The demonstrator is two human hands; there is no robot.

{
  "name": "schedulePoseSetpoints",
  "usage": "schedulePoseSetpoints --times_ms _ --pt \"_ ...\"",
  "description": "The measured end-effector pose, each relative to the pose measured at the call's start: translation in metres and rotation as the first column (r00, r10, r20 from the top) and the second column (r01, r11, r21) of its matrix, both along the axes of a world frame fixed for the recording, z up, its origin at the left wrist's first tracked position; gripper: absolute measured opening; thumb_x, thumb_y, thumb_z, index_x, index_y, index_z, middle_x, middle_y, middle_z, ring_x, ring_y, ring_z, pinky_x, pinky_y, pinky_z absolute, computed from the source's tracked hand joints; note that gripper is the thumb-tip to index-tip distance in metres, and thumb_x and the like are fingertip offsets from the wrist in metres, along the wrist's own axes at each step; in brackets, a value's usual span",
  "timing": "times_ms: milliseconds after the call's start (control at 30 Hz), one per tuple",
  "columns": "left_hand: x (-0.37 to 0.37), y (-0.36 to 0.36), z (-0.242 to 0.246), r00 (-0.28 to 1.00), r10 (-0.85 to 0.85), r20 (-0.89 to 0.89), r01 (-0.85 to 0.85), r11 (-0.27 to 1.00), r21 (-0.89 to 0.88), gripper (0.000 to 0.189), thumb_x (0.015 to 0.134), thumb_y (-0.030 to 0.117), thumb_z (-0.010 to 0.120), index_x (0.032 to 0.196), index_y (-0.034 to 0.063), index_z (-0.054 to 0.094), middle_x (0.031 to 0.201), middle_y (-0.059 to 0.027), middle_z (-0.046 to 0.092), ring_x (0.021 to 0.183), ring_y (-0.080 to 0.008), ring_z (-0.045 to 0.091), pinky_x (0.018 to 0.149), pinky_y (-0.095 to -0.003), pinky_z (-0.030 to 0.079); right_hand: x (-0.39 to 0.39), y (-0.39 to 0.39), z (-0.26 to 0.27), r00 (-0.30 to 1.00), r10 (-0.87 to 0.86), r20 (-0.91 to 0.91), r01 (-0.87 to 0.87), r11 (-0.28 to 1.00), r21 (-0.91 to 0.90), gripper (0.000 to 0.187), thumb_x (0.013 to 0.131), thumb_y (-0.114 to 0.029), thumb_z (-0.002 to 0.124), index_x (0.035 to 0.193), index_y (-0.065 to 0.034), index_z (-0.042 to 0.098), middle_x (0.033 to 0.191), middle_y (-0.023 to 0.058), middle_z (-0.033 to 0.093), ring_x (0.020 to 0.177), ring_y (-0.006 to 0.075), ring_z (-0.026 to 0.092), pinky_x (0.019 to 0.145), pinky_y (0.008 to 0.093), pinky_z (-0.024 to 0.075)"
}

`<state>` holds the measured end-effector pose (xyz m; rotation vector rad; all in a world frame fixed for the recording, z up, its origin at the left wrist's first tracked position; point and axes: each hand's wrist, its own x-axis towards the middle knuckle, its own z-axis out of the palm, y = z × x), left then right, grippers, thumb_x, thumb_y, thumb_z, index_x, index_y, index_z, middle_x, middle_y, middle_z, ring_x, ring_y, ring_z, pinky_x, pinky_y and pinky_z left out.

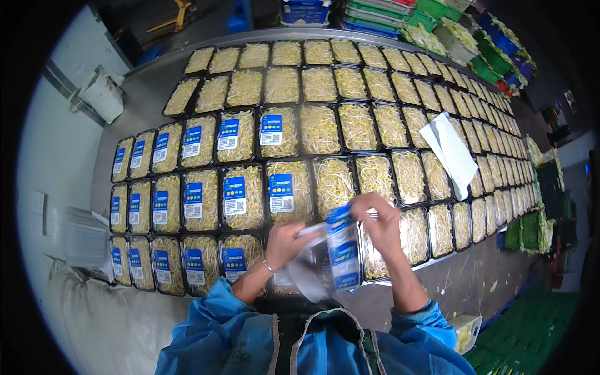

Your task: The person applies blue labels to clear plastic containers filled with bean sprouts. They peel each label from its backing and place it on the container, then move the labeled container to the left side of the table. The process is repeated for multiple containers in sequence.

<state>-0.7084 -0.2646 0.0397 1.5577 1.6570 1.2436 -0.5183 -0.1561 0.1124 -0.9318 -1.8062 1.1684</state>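
Observation:
My left hand (285, 242) pinches the pale end of a strip of blue-and-white labels (344, 255). Part of the strip's whitish backing (307, 274) hangs below that hand, blurred. At the strip's top edge are the bent fingers of my right hand (380, 222), closed on a blue label. Beneath and around both hands lie black trays of bean sprouts in rows. Those to the left, such as one sprout tray (240, 197), bear a blue-and-white label. An unlabelled sprout tray (333, 185) lies just beyond my hands, and more unlabelled ones extend to the right.
A folded white sheet (450, 154) lies across trays at right. The metal table (140, 89) carries the rows. Stacked crates (375, 18) stand beyond its far edge. A white bucket (102, 96) is at left, and a small bin (466, 333) sits low right.

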Motion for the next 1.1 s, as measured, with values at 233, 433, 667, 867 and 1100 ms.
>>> schedulePoseSetpoints --times_ms 233,433,667,867,1100 --pt "-0.014 -0.052 -0.028 0.988 0.125 0.087 -0.128 0.991 0.033 0.013 0.073 0.007 0.07 0.076 -0.0003 0.059 0.075 -0.0097 0.055 0.063 -0.024 0.055 0.06 -0.0316 0.044 -0.018 0.067 -0.089 0.992 0.015 0.122 0.043 0.887 -0.459 0.018 0.09 0.0 0.058 0.107 -0.004 0.054 0.079 0.0049 0.063 0.067 0.0074 0.055 0.058 0.0254 0.0461" --pt "-0.014 -0.058 -0.017 0.972 0.188 0.141 -0.19 0.982 0.001 0.034 0.064 -0.003 0.064 0.095 0.0083 0.068 0.083 -0.0083 0.064 0.068 -0.02 0.062 0.064 -0.0291 0.05 -0.033 0.085 -0.119 0.881 0.117 0.458 0.004 0.967 -0.255 0.036 0.08 -0.006 0.068 0.11 -0.0016 0.048 0.084 0.0189 0.064 0.079 0.0314 0.064 0.07 0.0396 0.0479" --pt "-0.019 -0.035 0.017 0.857 0.154 -0.491 0.023 0.942 0.335 0.031 0.06 0.004 0.066 0.089 0.0131 0.067 0.096 -0.0037 0.062 0.084 -0.0227 0.061 0.076 -0.0333 0.047 -0.049 0.077 -0.111 0.746 0.023 0.666 0.015 0.999 -0.051 0.04 0.08 -0.006 0.066 0.109 0.0014 0.04 0.089 0.0299 0.062 0.089 0.0447 0.061 0.075 0.0478 0.0479" --pt "-0.024 -0.028 0.001 0.856 -0.021 -0.517 0.22 0.919 0.327 0.028 0.063 0.003 0.063 0.088 0.0149 0.068 0.082 -0.0004 0.058 0.073 -0.0182 0.059 0.073 -0.0326 0.047 -0.059 0.069 -0.109 0.614 -0.069 0.786 0.048 0.998 0.05 0.058 0.08 -0.015 0.07 0.123 0.0017 0.036 0.102 0.0311 0.059 0.098 0.0443 0.058 0.079 0.0491 0.0481" --pt "-0.039 -0.007 0.02 0.945 0.229 -0.235 -0.128 0.916 0.379 0.019 0.07 -0.001 0.062 0.087 0.007 0.067 0.084 -0.0072 0.066 0.078 -0.0211 0.065 0.075 -0.0307 0.05 -0.042 0.03 -0.034 0.883 0.406 0.236 -0.315 0.884 -0.345 0.051 0.085 -0.02 0.069 0.128 0.0008 0.05 0.118 0.0137 0.059 0.102 0.0211 0.058 0.085 0.0352 0.0488"
